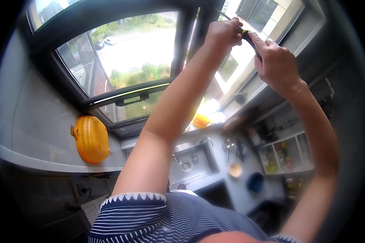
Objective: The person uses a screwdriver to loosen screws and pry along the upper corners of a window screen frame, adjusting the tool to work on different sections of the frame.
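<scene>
Reaching high with both arms, right up beside the dark window frame (pixel 186 40). Gripping a slim tool (pixel 245 34) between two hands, left and right, one at each end of the hold. In the left hand (pixel 224 34), fingers bent and closed around the front part, pinching near the thin dark shaft. Poking out past those fingers, angled toward the top of the view — exact tip too small to make out against the frame. Around the dark handle, fingers of the right hand (pixel 278 65) curled shut, index finger stretched along it toward the yellow band. Between the two hands, in plain sight: the yellow band and a short piece of handle, just beside the left fingertips. Whether touching the frame at the tip — cannot tell.

Down to the left, on a pale ledge (pixel 40 156), a perforated yellow basket (pixel 92 139), well apart from both hands. Far below the arms, a metal sink (pixel 210 156) set into a counter (pixel 241 198), with a dark blue round item (pixel 255 182) and a pale round item (pixel 234 170) nearby, rather blurred.
</scene>
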Action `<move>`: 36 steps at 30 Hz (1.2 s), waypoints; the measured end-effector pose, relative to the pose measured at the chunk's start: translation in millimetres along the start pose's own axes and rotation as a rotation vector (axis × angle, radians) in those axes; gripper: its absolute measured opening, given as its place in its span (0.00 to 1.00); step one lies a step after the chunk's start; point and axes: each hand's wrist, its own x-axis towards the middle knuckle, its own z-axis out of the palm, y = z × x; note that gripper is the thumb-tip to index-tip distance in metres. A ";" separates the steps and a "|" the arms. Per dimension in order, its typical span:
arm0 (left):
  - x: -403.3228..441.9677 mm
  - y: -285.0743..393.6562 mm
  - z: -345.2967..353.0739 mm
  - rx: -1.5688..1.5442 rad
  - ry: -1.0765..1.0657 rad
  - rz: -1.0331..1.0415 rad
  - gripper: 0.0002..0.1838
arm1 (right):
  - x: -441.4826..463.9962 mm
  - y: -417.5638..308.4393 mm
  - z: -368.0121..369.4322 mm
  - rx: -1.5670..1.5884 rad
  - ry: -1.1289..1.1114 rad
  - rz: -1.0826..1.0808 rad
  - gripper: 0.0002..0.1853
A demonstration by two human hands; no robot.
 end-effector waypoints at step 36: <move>1.1 6.1 -1.3 -0.105 0.029 -0.058 0.13 | -0.9 -5.9 -17.6 1.724 -0.136 0.641 0.25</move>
